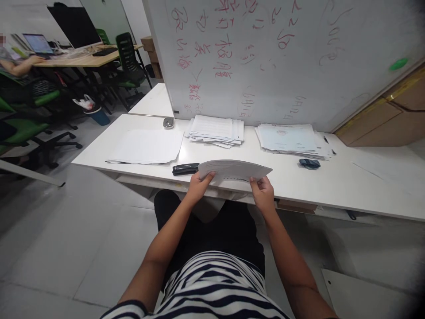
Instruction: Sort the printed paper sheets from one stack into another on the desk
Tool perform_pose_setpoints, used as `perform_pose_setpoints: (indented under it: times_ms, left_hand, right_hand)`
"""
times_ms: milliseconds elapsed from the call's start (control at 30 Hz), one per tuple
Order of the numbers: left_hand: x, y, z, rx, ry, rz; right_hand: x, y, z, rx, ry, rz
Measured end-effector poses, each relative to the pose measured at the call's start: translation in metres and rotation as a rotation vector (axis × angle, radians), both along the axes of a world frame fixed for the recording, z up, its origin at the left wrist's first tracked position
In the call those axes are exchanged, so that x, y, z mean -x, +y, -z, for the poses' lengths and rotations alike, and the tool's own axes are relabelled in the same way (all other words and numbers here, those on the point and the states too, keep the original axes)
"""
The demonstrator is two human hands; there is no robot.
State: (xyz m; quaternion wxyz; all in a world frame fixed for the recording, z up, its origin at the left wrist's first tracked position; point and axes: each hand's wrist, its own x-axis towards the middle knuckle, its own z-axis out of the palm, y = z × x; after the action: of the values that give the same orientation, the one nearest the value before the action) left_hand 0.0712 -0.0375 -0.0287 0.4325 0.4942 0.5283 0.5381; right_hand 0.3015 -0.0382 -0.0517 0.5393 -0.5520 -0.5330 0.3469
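Note:
Both my hands hold a thin sheaf of printed paper (234, 169) just above the front edge of the white table (332, 181). My left hand (198, 185) pinches its left end, fingers closed on it. At the right end, my right hand (262, 191) grips the near edge the same way. A black stapler (185, 169) lies on the table just left of the sheaf.
Blank sheets (148, 147) lie at the table's left, two printed stacks (215, 130) (290, 139) at the back by a whiteboard (265, 53). A small dark object (309, 163) sits right, a silver object (168, 122) back left. Another person works at a far desk (79, 60).

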Motion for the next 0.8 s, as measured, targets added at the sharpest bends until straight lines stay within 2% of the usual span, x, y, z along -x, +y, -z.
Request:
perform_pose_setpoints:
  times_ms: [200, 300, 367, 433, 567, 633, 700, 800]
  left_hand:
    - [-0.001, -0.003, -0.008, 0.013, 0.038, 0.018]
    - [-0.004, -0.007, -0.010, -0.025, 0.028, 0.058]
    - [-0.001, -0.008, -0.010, -0.064, 0.053, 0.023]
    - [0.008, -0.007, -0.010, -0.115, 0.213, -0.062]
    - [0.042, 0.001, -0.009, -0.257, 0.835, -0.167]
    - [0.058, 0.007, -0.006, -0.274, 1.042, -0.203]
    - [0.069, 0.012, -0.001, -0.245, 1.131, -0.200]
    - [0.077, 0.016, 0.004, -0.210, 1.156, -0.144]
  right_hand:
    - [-0.010, -0.010, -0.003, 0.034, -0.081, -0.020]
    - [-0.021, -0.016, -0.006, 0.060, -0.126, 0.014]
    - [-0.029, -0.020, -0.005, 0.113, -0.117, 0.003]
    - [-0.036, -0.024, -0.002, 0.203, -0.069, -0.048]
    - [-0.042, -0.032, 0.007, 0.376, 0.092, -0.077]
    - [-0.040, -0.035, 0.008, 0.413, 0.172, -0.070]
    - [-0.036, -0.038, 0.007, 0.422, 0.245, -0.063]
    - [-0.028, -0.039, 0.003, 0.401, 0.342, -0.057]
